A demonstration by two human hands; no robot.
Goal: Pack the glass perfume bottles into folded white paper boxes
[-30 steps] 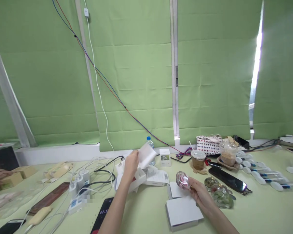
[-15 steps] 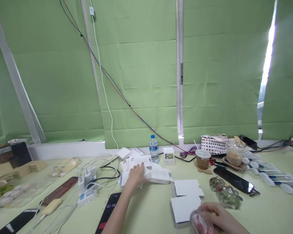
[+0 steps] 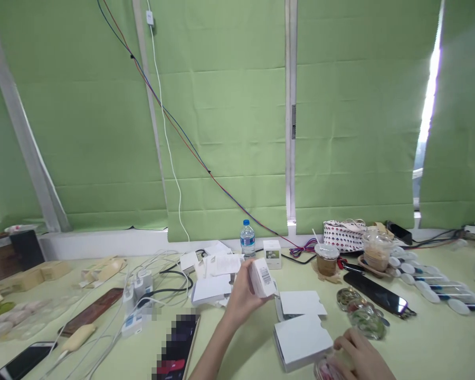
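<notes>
My left hand (image 3: 242, 298) grips a small white cardboard box (image 3: 262, 278), tilted so a printed barcode label faces up, raised above the table. Behind it lies a heap of white boxes and papers (image 3: 219, 266). At the lower right, my right hand (image 3: 358, 353) has its fingers closed on a clear round plastic container (image 3: 326, 368) with something pink and red inside, partly cut off by the frame's bottom edge. Just left of that hand is a flat white box (image 3: 303, 340), with another open-flapped white box (image 3: 302, 304) behind it.
A water bottle (image 3: 247, 240) and an upright white box (image 3: 272, 254) stand at the back. On the right are clear packets (image 3: 366, 319), a black phone (image 3: 378, 293) and a drink cup (image 3: 326, 258). Leftward lie tangled white cables (image 3: 114, 327) and another phone (image 3: 178, 345).
My left hand has lifted a white box from the heap and moved right with it. My right hand has shifted slightly right and down, still on the clear container.
</notes>
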